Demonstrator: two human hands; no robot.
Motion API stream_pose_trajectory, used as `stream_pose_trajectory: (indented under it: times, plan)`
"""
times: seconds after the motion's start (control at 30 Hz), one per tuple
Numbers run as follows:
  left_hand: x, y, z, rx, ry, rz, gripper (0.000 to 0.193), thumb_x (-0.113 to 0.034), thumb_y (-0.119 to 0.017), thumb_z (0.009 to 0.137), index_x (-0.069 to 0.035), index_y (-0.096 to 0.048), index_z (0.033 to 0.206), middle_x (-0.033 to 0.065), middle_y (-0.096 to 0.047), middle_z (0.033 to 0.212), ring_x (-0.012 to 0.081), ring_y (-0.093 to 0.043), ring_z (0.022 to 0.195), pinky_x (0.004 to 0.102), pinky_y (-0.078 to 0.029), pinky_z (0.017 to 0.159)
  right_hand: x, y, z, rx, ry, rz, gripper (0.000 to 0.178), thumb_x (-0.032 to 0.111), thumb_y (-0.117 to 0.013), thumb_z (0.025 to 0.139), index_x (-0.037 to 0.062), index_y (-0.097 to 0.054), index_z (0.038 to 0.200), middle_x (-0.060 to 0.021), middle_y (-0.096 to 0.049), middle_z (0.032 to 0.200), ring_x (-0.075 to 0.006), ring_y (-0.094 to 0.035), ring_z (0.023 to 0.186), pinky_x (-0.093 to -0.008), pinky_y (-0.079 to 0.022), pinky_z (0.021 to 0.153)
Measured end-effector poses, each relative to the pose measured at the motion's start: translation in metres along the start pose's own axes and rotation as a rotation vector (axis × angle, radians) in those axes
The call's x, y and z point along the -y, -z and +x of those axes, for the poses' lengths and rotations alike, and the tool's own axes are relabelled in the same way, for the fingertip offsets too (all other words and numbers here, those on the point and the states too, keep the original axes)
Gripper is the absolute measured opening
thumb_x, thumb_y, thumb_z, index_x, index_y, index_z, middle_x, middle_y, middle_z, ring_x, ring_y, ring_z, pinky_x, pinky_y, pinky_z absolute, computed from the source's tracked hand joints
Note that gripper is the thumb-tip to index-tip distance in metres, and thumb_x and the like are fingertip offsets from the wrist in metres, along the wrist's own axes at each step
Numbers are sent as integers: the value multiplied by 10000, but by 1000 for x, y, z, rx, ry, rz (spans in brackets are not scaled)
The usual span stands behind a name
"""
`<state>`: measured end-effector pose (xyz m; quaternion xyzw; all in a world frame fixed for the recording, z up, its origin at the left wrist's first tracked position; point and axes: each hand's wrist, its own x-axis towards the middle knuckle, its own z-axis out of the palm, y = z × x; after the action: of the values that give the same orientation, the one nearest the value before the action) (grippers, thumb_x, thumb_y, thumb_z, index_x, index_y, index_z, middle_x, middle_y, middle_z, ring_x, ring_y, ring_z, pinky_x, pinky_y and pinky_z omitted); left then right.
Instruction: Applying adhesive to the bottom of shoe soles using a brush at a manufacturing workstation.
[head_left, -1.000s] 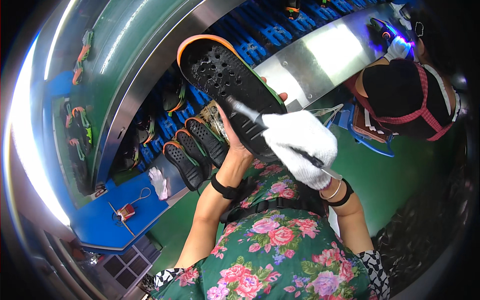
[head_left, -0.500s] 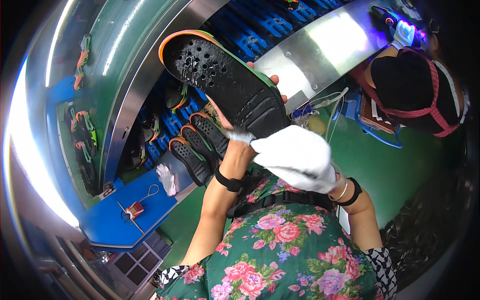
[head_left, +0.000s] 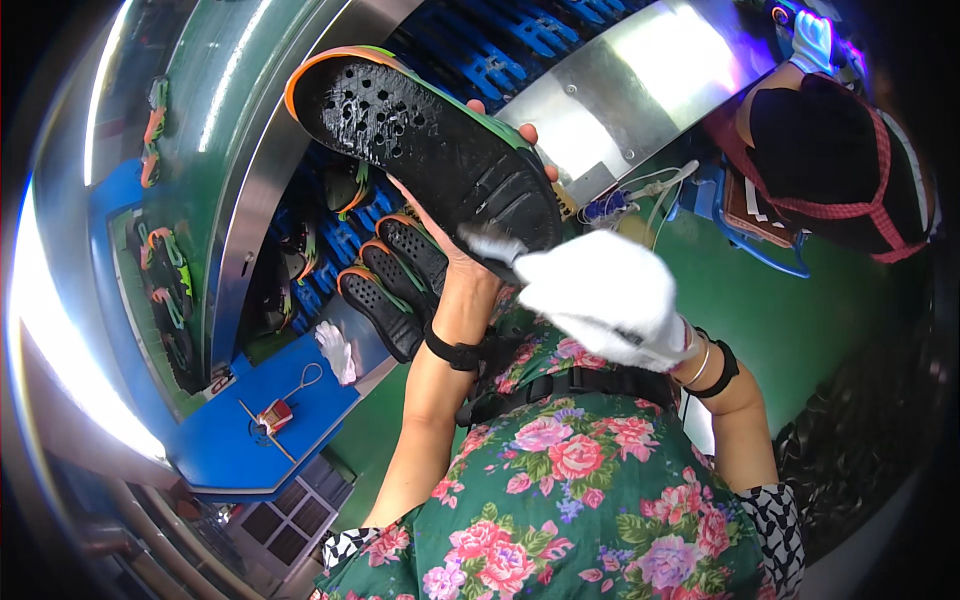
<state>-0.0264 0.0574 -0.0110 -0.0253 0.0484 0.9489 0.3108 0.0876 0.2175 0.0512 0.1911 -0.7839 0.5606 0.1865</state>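
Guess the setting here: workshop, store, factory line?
Most likely a shoe factory line. The left hand holds up a black shoe sole, the gloved right hand works on it, more soles wait by a green conveyor.

A long green conveyor belt (head_left: 215, 110) with a steel rim curves through the room. Beside its near end sits a blue table (head_left: 225, 450); beyond it, blue plastic crates (head_left: 500, 50) and a shiny metal panel (head_left: 640, 80). The floor (head_left: 800, 320) right of the belt is green, and bright light glares at its far left.

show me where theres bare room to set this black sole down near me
Free: the blue table between the small red tool and the white glove. Crowded: the blue belt under the left hand, packed with dark soles.
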Motion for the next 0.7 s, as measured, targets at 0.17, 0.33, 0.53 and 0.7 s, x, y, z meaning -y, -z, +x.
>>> stream_pose_trajectory:
  times: [0.17, 0.33, 0.53, 0.7]
  plan:
    - [5, -7, -3, 37, -43, -7, 952, -792, -436, 932, -102, -338, 1580, 154, -417, 1566, 480, -531, 1299, 686, -525, 944, -6, 3, -8, -45, -240, 483, 106, 3, -807, 803, 41, -772, 896, -137, -776, 992, -263, -747, 909, -365, -584, 774]
    - [3, -6, -8, 53, -11, 76, 1005, -813, -477, 897, -119, -301, 1602, 141, -332, 1620, 512, -526, 1283, 691, -523, 951, -3, 6, -8, 21, -7, 28, 225, 41, -810, 809, 81, -788, 1030, -81, -774, 1029, -250, -729, 858, -344, -580, 756]
    - [-3, 11, -18, 126, 128, 62, 1076, -841, -544, 838, -178, -241, 1630, 164, -247, 1664, 618, -430, 1337, 680, -506, 1017, -3, 6, -13, 23, -275, 543, 133, 27, -806, 819, 45, -793, 950, -116, -776, 994, -237, -739, 873, -340, -576, 787]
    - [-6, 14, -22, 109, 187, -14, 1127, -843, -559, 825, -133, -217, 1630, 172, -260, 1654, 602, -457, 1318, 674, -511, 1014, 1, -5, -23, 116, 14, 118, 300, 48, -805, 786, 83, -780, 1083, -76, -768, 1038, -266, -718, 849, -365, -577, 758]
